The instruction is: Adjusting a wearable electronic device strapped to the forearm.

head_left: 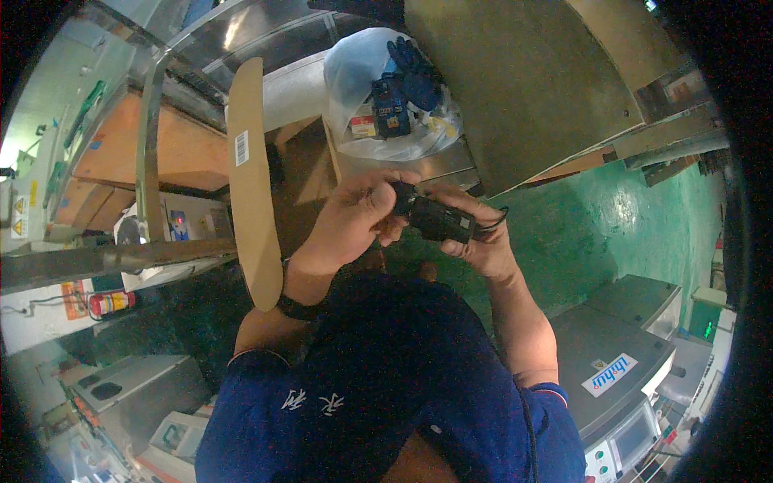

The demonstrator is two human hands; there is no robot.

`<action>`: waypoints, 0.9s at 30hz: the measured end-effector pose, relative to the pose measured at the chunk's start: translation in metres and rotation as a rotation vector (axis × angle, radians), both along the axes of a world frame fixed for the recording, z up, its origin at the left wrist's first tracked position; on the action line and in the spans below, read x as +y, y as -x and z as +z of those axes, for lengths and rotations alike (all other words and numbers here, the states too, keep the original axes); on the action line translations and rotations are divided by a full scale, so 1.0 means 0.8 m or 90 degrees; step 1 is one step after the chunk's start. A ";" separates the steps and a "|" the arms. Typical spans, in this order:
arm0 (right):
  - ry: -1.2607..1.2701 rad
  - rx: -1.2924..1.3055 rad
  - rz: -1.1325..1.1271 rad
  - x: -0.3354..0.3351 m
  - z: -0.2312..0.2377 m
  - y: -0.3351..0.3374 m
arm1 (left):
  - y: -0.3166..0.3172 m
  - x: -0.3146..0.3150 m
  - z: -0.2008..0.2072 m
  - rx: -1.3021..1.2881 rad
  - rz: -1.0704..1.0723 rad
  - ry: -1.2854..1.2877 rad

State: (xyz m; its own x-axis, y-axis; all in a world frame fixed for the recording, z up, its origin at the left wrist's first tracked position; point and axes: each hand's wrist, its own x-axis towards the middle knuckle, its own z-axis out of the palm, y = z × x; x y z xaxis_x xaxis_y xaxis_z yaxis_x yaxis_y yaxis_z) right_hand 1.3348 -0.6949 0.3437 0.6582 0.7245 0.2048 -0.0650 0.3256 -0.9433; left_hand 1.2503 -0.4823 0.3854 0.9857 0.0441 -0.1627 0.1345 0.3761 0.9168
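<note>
Item: small black rectangular plastic device with a thin black cord trailing off its right end, held at chest height in mid-scene between both hands. Left hand has its fingers curled together over the left end, thumb pressed on top; right hand cradles the right end from below, fingers clamped around the body. Handling estimate: light, rigid, smooth-cased and likely a little slippery (the cord looks the weak point), so best gripped by the long sides of the casing, not the cord. Surroundings: a clear plastic bag of blue gloves and small packages on the far side; a tan cardboard sheet standing on edge to the left; green floor to the right.
</note>
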 end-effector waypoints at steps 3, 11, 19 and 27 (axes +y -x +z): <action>-0.003 0.001 -0.007 0.001 -0.003 -0.003 | -0.001 0.004 -0.007 -0.051 -0.039 0.039; 0.028 -0.058 -0.012 0.001 0.001 -0.005 | -0.003 0.010 -0.008 -0.095 -0.104 -0.077; -0.005 -0.009 -0.043 0.006 0.005 -0.002 | -0.008 0.001 -0.010 -0.124 -0.065 -0.245; 0.025 0.046 -0.055 0.000 -0.001 -0.002 | -0.019 0.003 -0.025 -0.196 -0.055 -0.321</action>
State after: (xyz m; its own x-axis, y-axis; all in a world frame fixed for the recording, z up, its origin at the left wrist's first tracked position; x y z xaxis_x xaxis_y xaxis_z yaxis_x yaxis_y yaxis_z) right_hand 1.3361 -0.6950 0.3428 0.7301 0.6713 0.1274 -0.1060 0.2955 -0.9494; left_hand 1.2656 -0.4796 0.3654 0.9877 -0.0411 0.1512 -0.1550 -0.1156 0.9811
